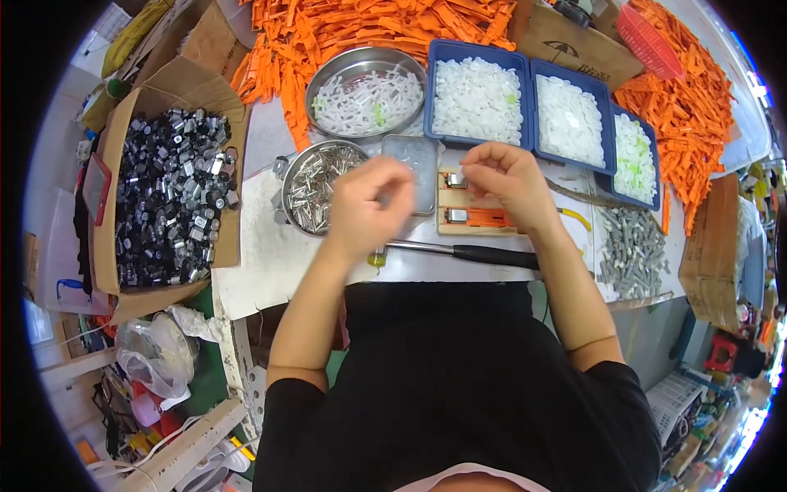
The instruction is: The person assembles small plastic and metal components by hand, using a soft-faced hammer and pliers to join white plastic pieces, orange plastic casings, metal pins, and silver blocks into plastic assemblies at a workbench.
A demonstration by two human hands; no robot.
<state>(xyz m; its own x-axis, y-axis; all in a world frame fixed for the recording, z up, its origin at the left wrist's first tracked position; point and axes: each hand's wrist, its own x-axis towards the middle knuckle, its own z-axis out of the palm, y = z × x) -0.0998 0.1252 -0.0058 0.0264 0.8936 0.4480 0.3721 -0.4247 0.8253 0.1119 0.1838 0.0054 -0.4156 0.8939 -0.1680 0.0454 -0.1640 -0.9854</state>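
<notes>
My left hand [373, 205] is blurred at the right edge of a round metal bowl [288, 197] of small silvery metal pins. Its fingers are curled in toward the thumb; whatever they may hold is lost in the blur. Over a wooden fixture [447, 199] hovers my right hand [510, 184], thumb and fingertips pinched together, their contents hidden. In the fixture lies an orange plastic part [484, 217] with a small metal motor [457, 216]. Another metal piece [452, 179] sits in the fixture's upper slot, close to the right fingertips. Between my hands stands a clear shallow container [420, 153].
A black-handled metal tool [492, 256] lies near the front edge. Behind are a metal pan [361, 57] of white pieces, blue trays [479, 141] of white parts and heaped orange parts [377, 25]. Left stands a carton [229, 246] of motors; right, a pile of grey pieces [631, 250].
</notes>
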